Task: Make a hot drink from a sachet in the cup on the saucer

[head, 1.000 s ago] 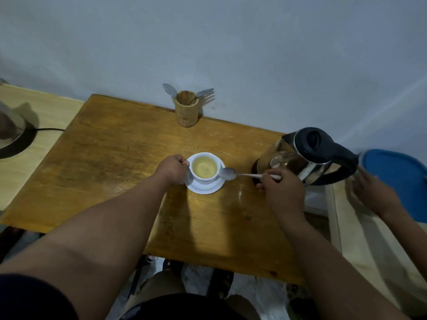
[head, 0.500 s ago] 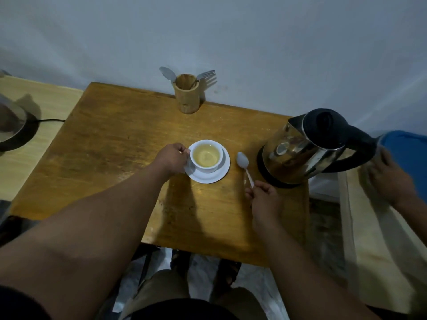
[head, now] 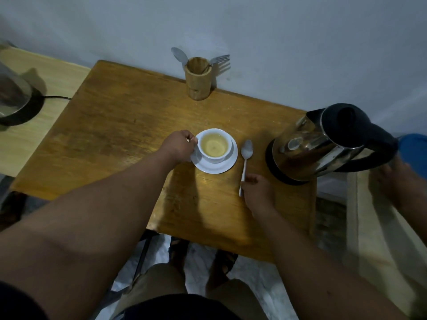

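A white cup of pale yellow drink stands on a white saucer in the middle of the wooden table. My left hand pinches the cup's handle on its left side. A metal spoon lies flat on the table just right of the saucer, bowl pointing away from me. My right hand rests at the near end of the spoon's handle, thumb touching it, fingers loose. No sachet is in view.
A steel kettle with a black lid and handle sits on its base at the table's right edge. Another person's hand is beside its handle. A wooden cutlery holder stands at the back. A second appliance is far left.
My right hand carried the spoon from beside the cup, laid it on the table right of the saucer, and loosened its grip. My left hand stayed on the cup handle.
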